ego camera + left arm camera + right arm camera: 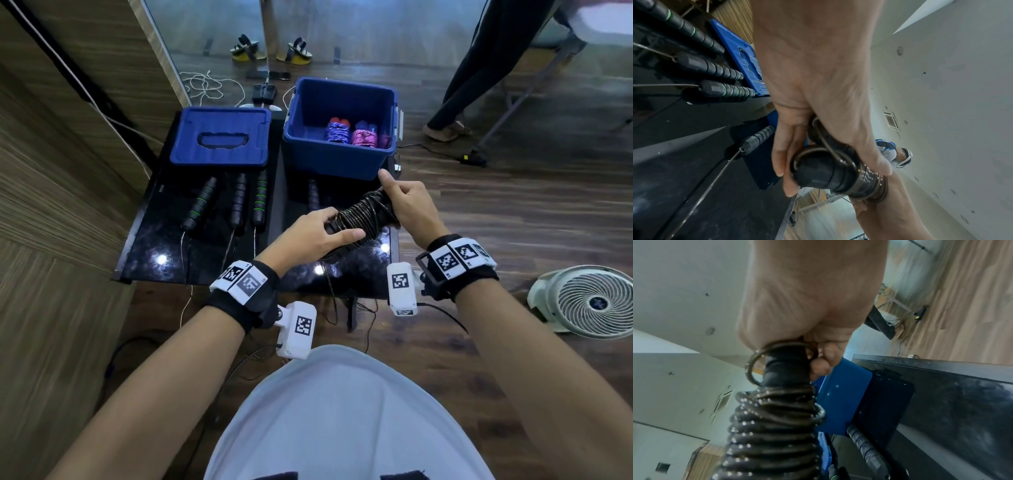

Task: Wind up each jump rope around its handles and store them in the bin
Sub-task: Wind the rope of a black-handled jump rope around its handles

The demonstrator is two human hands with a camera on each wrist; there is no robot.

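Both hands hold one black jump rope bundle above the black table, its dark cord coiled many times round the paired handles. My left hand grips the near handle end. My right hand grips the far end, thumb raised. A loose tail of cord hangs down past the table's front edge. The open blue bin stands just behind, holding wound purple and pink ropes. Three black handles lie at left, a fourth before the bin.
The bin's blue lid lies flat at the table's back left. A white fan stands on the wooden floor at right. A person's legs are at the back right. Cables and sandals lie on the floor behind the table.
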